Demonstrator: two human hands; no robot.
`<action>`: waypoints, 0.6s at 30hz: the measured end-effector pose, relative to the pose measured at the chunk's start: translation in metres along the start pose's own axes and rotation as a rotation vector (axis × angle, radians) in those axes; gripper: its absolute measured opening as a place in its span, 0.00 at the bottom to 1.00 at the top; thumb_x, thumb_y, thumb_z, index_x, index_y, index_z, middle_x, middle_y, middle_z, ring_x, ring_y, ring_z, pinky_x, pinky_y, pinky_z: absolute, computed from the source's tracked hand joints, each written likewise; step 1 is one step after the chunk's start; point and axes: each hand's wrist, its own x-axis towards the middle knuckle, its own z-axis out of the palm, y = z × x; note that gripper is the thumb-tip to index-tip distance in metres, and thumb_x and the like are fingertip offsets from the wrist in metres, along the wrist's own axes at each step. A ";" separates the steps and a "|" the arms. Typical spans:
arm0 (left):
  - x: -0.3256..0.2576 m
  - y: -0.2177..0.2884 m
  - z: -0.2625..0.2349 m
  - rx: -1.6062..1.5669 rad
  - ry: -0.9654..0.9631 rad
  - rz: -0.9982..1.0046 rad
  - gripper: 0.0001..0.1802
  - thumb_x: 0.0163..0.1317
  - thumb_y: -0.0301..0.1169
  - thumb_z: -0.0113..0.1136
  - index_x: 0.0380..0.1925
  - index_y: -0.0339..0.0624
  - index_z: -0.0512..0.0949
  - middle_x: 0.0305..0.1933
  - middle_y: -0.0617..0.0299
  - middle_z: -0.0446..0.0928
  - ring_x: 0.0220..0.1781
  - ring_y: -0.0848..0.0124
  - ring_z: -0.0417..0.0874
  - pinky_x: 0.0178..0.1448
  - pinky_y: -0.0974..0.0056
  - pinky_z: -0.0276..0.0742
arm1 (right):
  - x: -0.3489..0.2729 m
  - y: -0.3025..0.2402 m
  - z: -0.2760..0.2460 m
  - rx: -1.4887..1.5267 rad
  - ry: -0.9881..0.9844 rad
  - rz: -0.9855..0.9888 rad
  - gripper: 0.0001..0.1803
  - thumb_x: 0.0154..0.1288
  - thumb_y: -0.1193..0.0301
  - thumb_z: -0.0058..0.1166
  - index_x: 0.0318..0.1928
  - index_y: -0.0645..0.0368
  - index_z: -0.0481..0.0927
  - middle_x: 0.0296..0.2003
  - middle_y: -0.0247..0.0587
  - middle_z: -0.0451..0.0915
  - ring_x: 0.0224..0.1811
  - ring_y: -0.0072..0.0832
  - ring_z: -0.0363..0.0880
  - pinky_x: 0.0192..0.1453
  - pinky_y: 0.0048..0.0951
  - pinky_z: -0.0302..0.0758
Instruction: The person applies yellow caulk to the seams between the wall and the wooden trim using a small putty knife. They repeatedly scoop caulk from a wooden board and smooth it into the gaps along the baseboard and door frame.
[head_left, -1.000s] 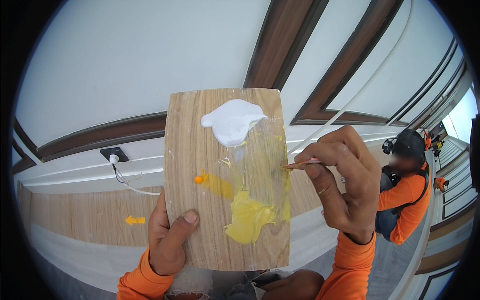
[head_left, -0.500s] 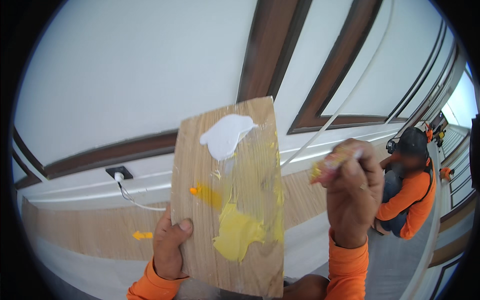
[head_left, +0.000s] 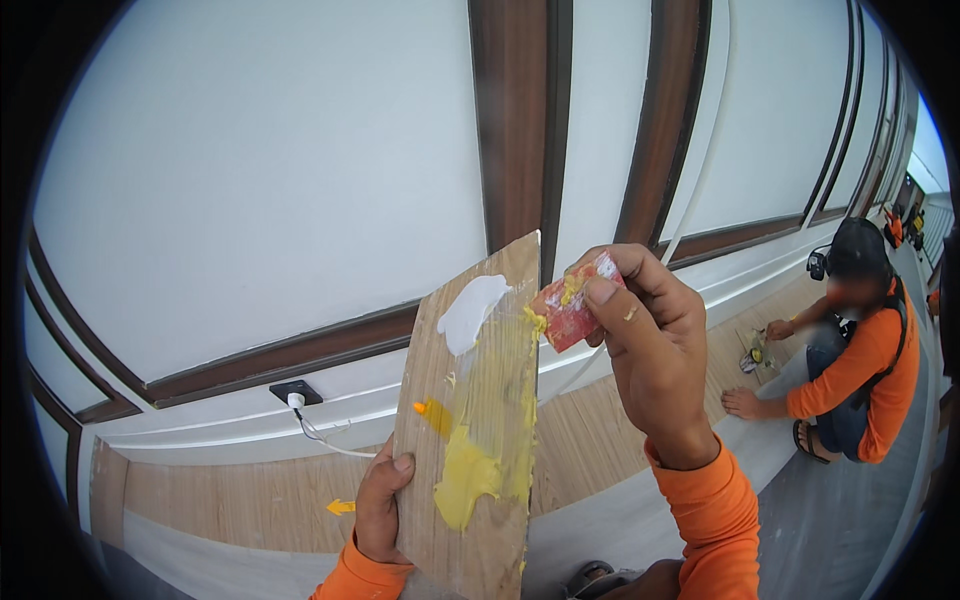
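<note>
1. White wall panels [head_left: 260,180] with dark brown trim [head_left: 508,120] fill the view, with a wood-look baseboard below.
2. My left hand [head_left: 380,505] is wrapped around the lower edge of a wooden board [head_left: 470,400], thumb on its face, holding it upright.
3. On the board sit a white blob of putty [head_left: 470,310], a yellow smear [head_left: 470,475] and a small orange dab [head_left: 432,412].
4. My right hand [head_left: 645,350] is pinched shut on a small red scraper [head_left: 572,310], at the board's upper right edge. A second ago it worked mid-board; now it has lifted, carrying yellow mix, so a load looks ready.
5. Another person in orange [head_left: 860,370] crouches at far right.
</note>
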 end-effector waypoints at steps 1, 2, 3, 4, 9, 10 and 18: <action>-0.001 0.002 0.001 0.012 0.008 -0.004 0.43 0.65 0.40 0.55 0.76 0.29 0.55 0.66 0.40 0.73 0.63 0.55 0.82 0.66 0.55 0.82 | -0.001 0.000 0.000 -0.006 -0.018 0.013 0.12 0.76 0.69 0.57 0.50 0.67 0.82 0.37 0.33 0.84 0.36 0.12 0.76 0.40 0.17 0.74; -0.002 0.003 0.002 0.011 0.017 -0.004 0.43 0.65 0.40 0.55 0.76 0.29 0.55 0.66 0.40 0.73 0.63 0.55 0.82 0.66 0.55 0.81 | -0.004 0.000 -0.001 -0.012 -0.037 0.026 0.12 0.76 0.70 0.57 0.50 0.68 0.82 0.38 0.33 0.84 0.37 0.12 0.77 0.41 0.17 0.74; -0.003 0.003 0.004 0.009 0.025 -0.004 0.43 0.65 0.40 0.55 0.76 0.29 0.55 0.67 0.40 0.73 0.63 0.55 0.82 0.66 0.55 0.81 | -0.006 0.000 -0.001 -0.019 -0.056 0.038 0.12 0.76 0.70 0.57 0.50 0.68 0.82 0.38 0.33 0.84 0.37 0.13 0.77 0.41 0.17 0.74; -0.003 0.004 0.005 0.006 0.033 -0.006 0.43 0.65 0.40 0.55 0.76 0.29 0.55 0.67 0.40 0.73 0.63 0.55 0.82 0.66 0.55 0.81 | -0.009 -0.001 0.001 -0.019 -0.067 0.040 0.12 0.77 0.70 0.57 0.50 0.69 0.81 0.38 0.34 0.84 0.38 0.13 0.78 0.42 0.18 0.75; -0.001 0.003 0.013 0.043 0.076 0.006 0.39 0.70 0.46 0.49 0.75 0.34 0.59 0.63 0.46 0.76 0.56 0.60 0.84 0.59 0.59 0.83 | -0.025 -0.006 0.008 -0.028 -0.148 0.063 0.13 0.77 0.71 0.56 0.52 0.71 0.80 0.41 0.38 0.84 0.42 0.16 0.80 0.46 0.20 0.78; -0.001 0.003 0.013 0.029 0.068 0.005 0.39 0.70 0.45 0.49 0.75 0.35 0.59 0.63 0.46 0.76 0.57 0.60 0.84 0.60 0.58 0.83 | -0.028 -0.006 0.008 -0.019 -0.154 0.072 0.13 0.77 0.71 0.56 0.52 0.71 0.80 0.41 0.38 0.84 0.42 0.16 0.81 0.47 0.21 0.78; 0.000 -0.010 0.010 -0.138 0.088 0.027 0.38 0.69 0.36 0.52 0.75 0.31 0.55 0.65 0.42 0.73 0.63 0.55 0.82 0.65 0.54 0.83 | -0.047 -0.017 -0.001 0.055 -0.168 -0.053 0.12 0.73 0.76 0.60 0.52 0.70 0.82 0.40 0.41 0.84 0.41 0.23 0.82 0.45 0.23 0.79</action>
